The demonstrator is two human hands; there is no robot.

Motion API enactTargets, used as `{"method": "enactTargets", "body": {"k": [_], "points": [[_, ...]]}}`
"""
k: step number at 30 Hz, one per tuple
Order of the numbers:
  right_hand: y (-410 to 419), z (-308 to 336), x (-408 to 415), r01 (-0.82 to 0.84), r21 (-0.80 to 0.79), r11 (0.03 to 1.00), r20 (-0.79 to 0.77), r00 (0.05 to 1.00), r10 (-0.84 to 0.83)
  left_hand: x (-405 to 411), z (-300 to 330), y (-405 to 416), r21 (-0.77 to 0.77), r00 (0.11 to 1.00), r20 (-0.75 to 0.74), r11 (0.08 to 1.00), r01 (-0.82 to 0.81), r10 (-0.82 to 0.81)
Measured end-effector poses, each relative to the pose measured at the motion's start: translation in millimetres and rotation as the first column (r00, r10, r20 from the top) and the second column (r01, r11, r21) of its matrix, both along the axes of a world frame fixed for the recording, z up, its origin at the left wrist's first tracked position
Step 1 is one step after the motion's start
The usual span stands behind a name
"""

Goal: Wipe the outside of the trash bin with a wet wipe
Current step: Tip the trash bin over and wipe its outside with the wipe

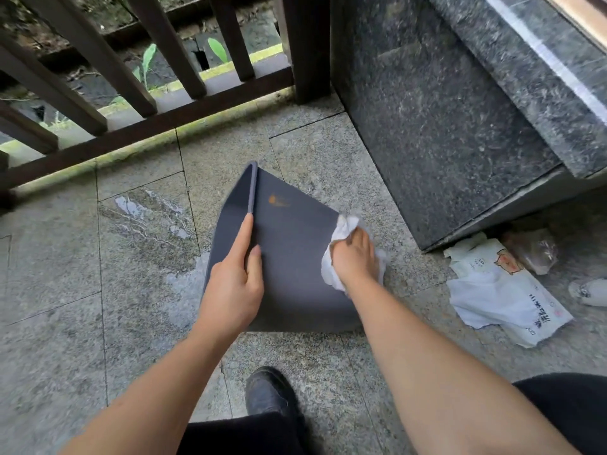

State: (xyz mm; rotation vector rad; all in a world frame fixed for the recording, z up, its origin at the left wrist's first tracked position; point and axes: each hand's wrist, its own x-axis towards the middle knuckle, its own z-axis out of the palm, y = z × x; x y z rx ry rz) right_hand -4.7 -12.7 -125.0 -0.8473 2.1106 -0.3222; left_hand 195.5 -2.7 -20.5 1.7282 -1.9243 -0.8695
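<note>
the trash bin (pixel 289 251) is lying tipped on its side on the stone floor (pixel 138 323), a matte, dark grey, flat-sided thing with a thin raised rim edge running up toward the far end; a small orange smear is showing on its upper face, near that edge. the left hand (pixel 235 284) is gripping the bin's left edge, its fingers (pixel 243 234) lying straight along the rim and the thumb pressing on the flat face just beside them. the right hand (pixel 354 257) is pressing a crumpled white wet wipe (pixel 341 231) against the bin's right edge, fingers curling over the wad (the fingertips are hiding in the cloth, so how tightly they are pinching it cannot be told).

the floor is speckled grey granite in large slabs, with a shiny wet patch spreading to the left of the bin. a dark wooden railing (pixel 147 119) is running across the far side, green leaves showing beyond it. a polished dark stone block (pixel 443 126) is standing at the right, and white plastic packaging (pixel 502 297) with printed text is lying on the floor by its near corner. a black shoe (pixel 269 389) is showing near the bottom.
</note>
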Motion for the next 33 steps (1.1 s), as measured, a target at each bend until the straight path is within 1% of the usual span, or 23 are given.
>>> {"method": "enactTargets", "body": {"k": [1,3,7,10,13,17,19,21,24,26,27,28,29,31,33], "points": [[11,5,10,0.063,0.040,0.997,-0.004,0.998,-0.063,2,0,-1,0.004,1.000,0.020,1.000,-0.004,0.004],[31,17,31,0.126,0.070,0.990,-0.006,0.992,-0.126,6,-2,-2,0.021,0.999,0.028,1.000,-0.024,0.023],[70,39,68,0.205,0.032,0.978,-0.015,0.979,-0.204,2,1,0,0.026,0.998,0.053,1.000,-0.014,0.012],[94,46,85,0.220,-0.009,0.975,0.024,0.975,-0.220,-2,3,4,-0.001,0.998,0.055,1.000,0.031,-0.031],[93,36,75,0.208,-0.024,0.978,0.039,0.977,-0.207,-3,2,6,-0.011,0.998,0.048,0.999,0.047,-0.046],[68,17,31,0.212,0.091,0.973,0.033,0.976,-0.216,-7,6,9,0.012,0.994,0.046,0.995,0.098,-0.098],[56,8,15,0.219,0.111,0.969,0.018,0.975,-0.223,-12,7,11,0.017,0.993,0.042,0.994,0.109,-0.109],[46,2,8,0.148,0.096,0.984,-0.001,0.989,-0.148,-15,7,12,0.017,0.993,0.026,0.994,0.111,-0.112],[31,2,7,0.066,0.002,0.998,-0.013,0.998,-0.066,-9,4,5,0.024,0.999,0.014,0.999,0.036,-0.036],[32,12,23,-0.041,-0.077,0.996,-0.028,0.999,0.039,-4,2,-1,0.038,1.000,0.015,0.999,-0.025,0.024],[38,20,39,-0.083,-0.127,0.988,-0.053,0.996,0.077,-2,2,-3,0.038,0.999,0.026,0.998,-0.041,0.040],[47,30,57,-0.097,-0.213,0.972,-0.091,0.993,0.079,-2,3,-3,0.030,0.998,0.037,0.999,-0.045,0.044],[58,41,75,-0.088,-0.331,0.939,-0.125,0.991,0.049,-3,4,-4,0.021,0.998,0.044,0.999,-0.042,0.041],[80,57,107,-0.060,-0.551,0.832,-0.117,0.993,-0.006,-7,5,-4,0.021,0.998,0.045,0.999,-0.040,0.039],[93,61,119,-0.038,-0.665,0.745,-0.071,0.997,-0.013,-11,6,-4,0.029,0.998,0.036,0.998,-0.051,0.050]]}}
